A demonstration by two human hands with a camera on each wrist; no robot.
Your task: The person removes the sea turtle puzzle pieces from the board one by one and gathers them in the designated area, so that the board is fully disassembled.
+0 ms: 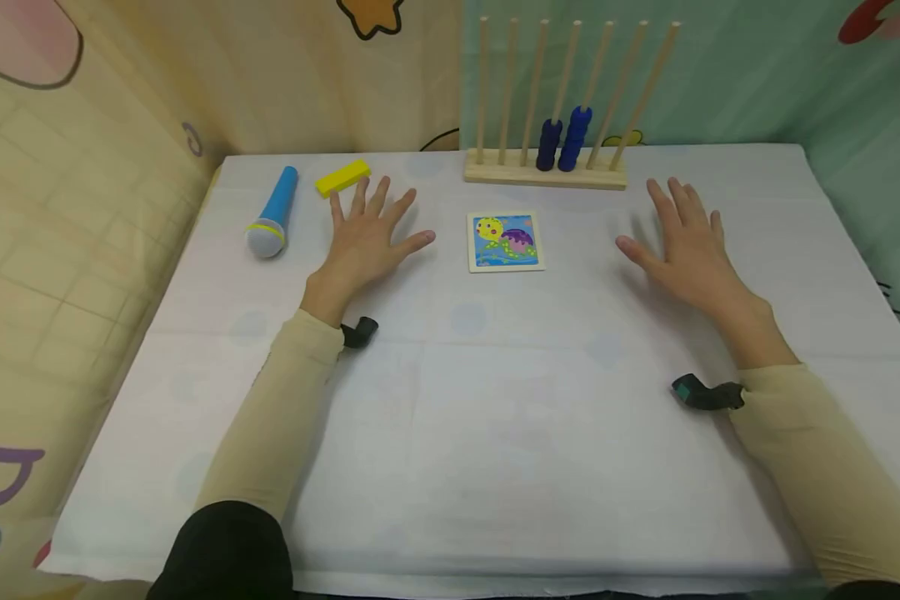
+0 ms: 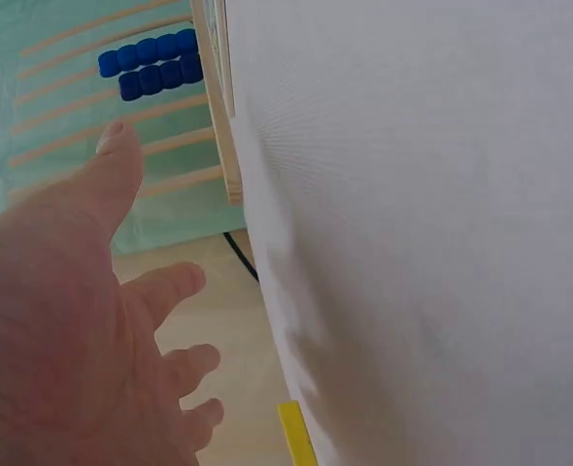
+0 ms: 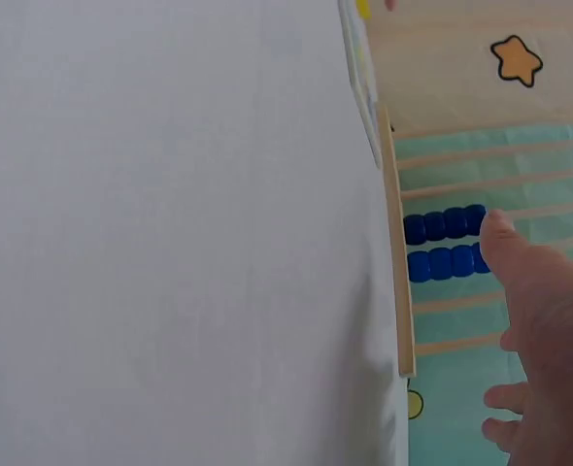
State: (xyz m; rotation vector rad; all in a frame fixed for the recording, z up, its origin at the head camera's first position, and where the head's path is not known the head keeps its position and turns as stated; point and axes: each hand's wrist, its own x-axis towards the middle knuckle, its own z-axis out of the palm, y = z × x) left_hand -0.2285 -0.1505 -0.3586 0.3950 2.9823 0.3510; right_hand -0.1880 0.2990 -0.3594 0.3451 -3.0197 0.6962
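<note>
Flanking turtle tile (image 1: 506, 242), both hands (image 1: 363, 240) (image 1: 688, 250)

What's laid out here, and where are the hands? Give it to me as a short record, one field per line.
Left hand: holds nothing, nearest the yellow block
Right hand: holds nothing, nearest the wooden rod stand
Blue beads: two neighbouring stacks on the stand
Cover: white cloth
Turtle picture: flat on the cloth, between the hands
Microphone: lying left of the yellow block
</note>
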